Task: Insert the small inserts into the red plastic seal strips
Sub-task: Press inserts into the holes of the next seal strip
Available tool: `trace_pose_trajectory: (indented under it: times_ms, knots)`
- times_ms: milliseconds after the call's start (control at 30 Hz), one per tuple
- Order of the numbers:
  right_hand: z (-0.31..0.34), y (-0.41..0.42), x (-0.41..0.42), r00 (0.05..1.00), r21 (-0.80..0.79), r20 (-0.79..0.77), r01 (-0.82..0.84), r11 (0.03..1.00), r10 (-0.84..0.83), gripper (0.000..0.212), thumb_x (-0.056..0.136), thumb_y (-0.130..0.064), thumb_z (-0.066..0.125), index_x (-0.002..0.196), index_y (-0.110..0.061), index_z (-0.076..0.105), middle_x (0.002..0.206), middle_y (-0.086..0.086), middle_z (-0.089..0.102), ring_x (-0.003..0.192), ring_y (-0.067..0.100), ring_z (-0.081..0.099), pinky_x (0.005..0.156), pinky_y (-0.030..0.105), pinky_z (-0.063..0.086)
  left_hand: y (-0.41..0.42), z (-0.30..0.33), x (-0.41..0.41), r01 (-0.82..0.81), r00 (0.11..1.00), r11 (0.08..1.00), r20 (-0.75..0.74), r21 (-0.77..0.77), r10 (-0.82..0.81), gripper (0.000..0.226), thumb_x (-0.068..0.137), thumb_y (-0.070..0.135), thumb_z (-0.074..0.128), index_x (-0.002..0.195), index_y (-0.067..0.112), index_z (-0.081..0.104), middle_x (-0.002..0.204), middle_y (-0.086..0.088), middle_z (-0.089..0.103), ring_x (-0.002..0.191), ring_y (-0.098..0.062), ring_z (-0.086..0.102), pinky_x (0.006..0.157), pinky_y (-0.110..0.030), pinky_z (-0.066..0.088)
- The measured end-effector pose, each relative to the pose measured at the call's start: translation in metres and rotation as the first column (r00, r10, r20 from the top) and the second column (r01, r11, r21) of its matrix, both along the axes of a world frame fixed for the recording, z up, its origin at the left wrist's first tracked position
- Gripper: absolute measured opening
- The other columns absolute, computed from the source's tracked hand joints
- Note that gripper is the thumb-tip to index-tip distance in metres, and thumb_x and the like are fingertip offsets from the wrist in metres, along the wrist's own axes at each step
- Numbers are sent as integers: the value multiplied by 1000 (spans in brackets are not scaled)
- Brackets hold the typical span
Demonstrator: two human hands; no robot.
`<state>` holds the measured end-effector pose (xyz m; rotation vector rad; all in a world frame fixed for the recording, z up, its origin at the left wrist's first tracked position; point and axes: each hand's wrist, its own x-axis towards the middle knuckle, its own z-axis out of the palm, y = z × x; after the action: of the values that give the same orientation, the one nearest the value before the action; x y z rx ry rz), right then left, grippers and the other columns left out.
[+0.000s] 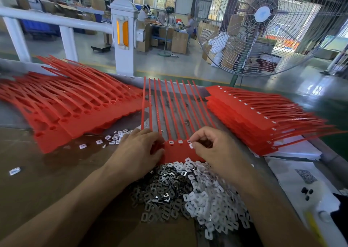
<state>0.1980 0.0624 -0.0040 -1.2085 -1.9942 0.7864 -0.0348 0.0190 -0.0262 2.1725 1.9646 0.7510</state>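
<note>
The working strip (178, 148) lies at centre, tails pointing to 12 o'clock, so its row of sockets faces the person. The left hand (139, 152) rests on the strip's left end, fingers bent loosely over the edge, apparently to pin it against sliding; whether it also holds an insert cannot be told. The right hand (212, 148) pinches one white insert (191, 145) between thumb and forefinger, just over a socket right of two filled ones. The insert pile (188, 194) sits at 6 o'clock, directly below both hands, keeping the reach short. Unfilled strips (71, 107) are stacked at 10 o'clock; filled strips (254, 118), showing white squares, are stacked at 2 o'clock. This layout suggests work flows left to right. Loose inserts (116, 137) lie at 9 o'clock.
</note>
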Motion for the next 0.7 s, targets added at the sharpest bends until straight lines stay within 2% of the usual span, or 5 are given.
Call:
trace_pose_trajectory:
  times_ms: [133, 233, 533, 633, 700]
  knots:
    - [2, 0, 4, 997, -24, -11, 78, 997, -78, 17, 96, -19, 71, 93, -36, 75, 87, -22, 69, 80, -2, 65, 70, 20, 54, 0, -1, -1, 2, 1000, 1000, -1, 5, -2, 30, 95, 50, 59, 122, 38, 61, 118, 19, 58, 115, -9, 47, 107, -40, 38]
    - [3, 2, 7, 993, -17, -25, 116, 993, -116, 15, 94, -20, 74, 97, -35, 76, 91, -17, 71, 87, -2, 66, 78, 22, 51, 0, -1, 0, 0, 1000, 1000, -14, 12, 1, 29, 95, 50, 59, 121, 38, 61, 118, 18, 58, 115, -10, 47, 107, -40, 38]
    - [0, 22, 26, 943, -4, -84, 322, 947, -321, 12, 93, -16, 75, 99, -26, 76, 99, -11, 74, 86, 12, 69, 87, 40, 59, 0, -1, -1, 3, 1000, 1000, -13, 13, -3, 29, 94, 50, 59, 121, 38, 62, 118, 18, 59, 115, -10, 48, 106, -39, 39]
    - [-5, 29, 34, 927, 12, -51, 373, 928, -372, 10, 94, -14, 75, 101, -22, 76, 98, -9, 73, 89, 13, 69, 86, 36, 57, -1, -1, -1, 3, 1000, 1000, -14, 7, -3, 29, 95, 50, 59, 121, 38, 61, 119, 18, 58, 115, -9, 47, 106, -39, 39]
    - [-8, 33, 37, 925, 36, -13, 380, 924, -380, 10, 94, -13, 75, 101, -20, 76, 96, -10, 71, 92, 8, 67, 78, 22, 50, -1, -1, -1, 2, 1000, 1000, -15, 3, -2, 30, 95, 51, 59, 122, 39, 61, 119, 19, 58, 114, -8, 47, 107, -39, 38]
